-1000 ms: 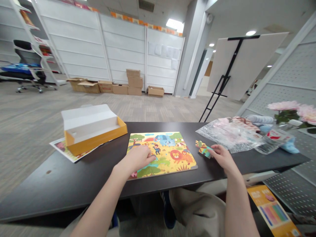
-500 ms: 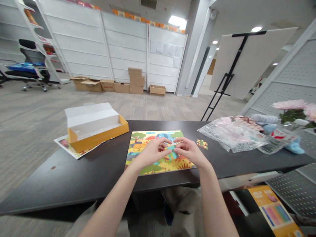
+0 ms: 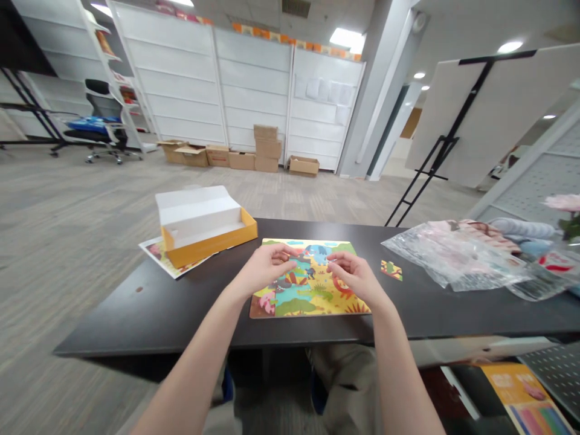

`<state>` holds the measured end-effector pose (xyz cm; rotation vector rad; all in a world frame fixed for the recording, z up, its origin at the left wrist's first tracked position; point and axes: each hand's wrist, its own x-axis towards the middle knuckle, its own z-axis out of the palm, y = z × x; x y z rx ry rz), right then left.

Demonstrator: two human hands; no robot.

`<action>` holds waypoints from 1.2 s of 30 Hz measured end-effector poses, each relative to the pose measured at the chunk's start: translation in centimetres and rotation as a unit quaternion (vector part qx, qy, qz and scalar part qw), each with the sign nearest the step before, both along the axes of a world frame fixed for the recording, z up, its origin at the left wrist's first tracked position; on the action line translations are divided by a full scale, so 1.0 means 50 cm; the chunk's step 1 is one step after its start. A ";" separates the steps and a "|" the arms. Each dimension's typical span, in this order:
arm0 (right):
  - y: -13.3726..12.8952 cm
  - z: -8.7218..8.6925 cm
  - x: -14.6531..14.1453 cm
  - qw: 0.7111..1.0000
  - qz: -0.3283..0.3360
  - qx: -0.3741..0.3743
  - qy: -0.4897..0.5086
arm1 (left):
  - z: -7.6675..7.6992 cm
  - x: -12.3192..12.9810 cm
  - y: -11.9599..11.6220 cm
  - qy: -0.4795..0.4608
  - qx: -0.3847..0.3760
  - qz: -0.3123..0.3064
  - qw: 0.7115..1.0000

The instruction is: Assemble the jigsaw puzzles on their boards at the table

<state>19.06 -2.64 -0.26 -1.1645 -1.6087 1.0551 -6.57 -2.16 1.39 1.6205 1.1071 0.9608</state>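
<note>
A colourful animal jigsaw puzzle point(image 3: 294, 307) lies flat on the black table, with an elephant, a lion and a river in its picture. Over its upper left part is my left hand point(image 3: 267, 266), palm down, fingers bent and apart from the thumb. My right hand point(image 3: 356, 275) is over the right side, its fingers loosely curved near the elephant. Neither hand shows anything held, and a gap separates them. Whether the fingertips touch the puzzle is hard to tell. One loose puzzle piece point(image 3: 391, 270) rests to the right of the puzzle.
An opened yellow box point(image 3: 211, 244) with a white inside stands at left on a printed sheet point(image 3: 156, 257). Clear plastic bags point(image 3: 457, 254) with soft goods lie at right. Below the table's right side sits an orange pack point(image 3: 516, 386). An easel stands behind.
My hands have moved apart from close together over the puzzle's middle, uncovering more of its picture. The view has turned left. The loose piece still lies beside the puzzle.
</note>
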 end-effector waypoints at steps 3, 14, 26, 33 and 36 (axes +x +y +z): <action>0.006 -0.008 0.007 1.000 -0.014 0.015 -0.018 | 0.002 -0.048 -0.010 0.029 -0.021 0.009 0.999; 0.008 -0.015 0.013 0.999 -0.015 0.028 -0.037 | -0.016 -0.140 -0.076 0.143 -0.113 0.002 0.983; 0.009 -0.018 0.009 0.998 -0.016 0.027 -0.063 | -0.032 -0.136 -0.069 0.212 -0.028 0.007 0.977; 0.008 -0.018 0.013 0.997 -0.017 0.032 -0.068 | -0.041 -0.127 -0.063 0.266 0.005 0.026 0.964; 0.006 -0.014 0.012 0.997 -0.017 0.033 -0.071 | -0.029 -0.123 -0.071 0.302 0.011 0.014 0.953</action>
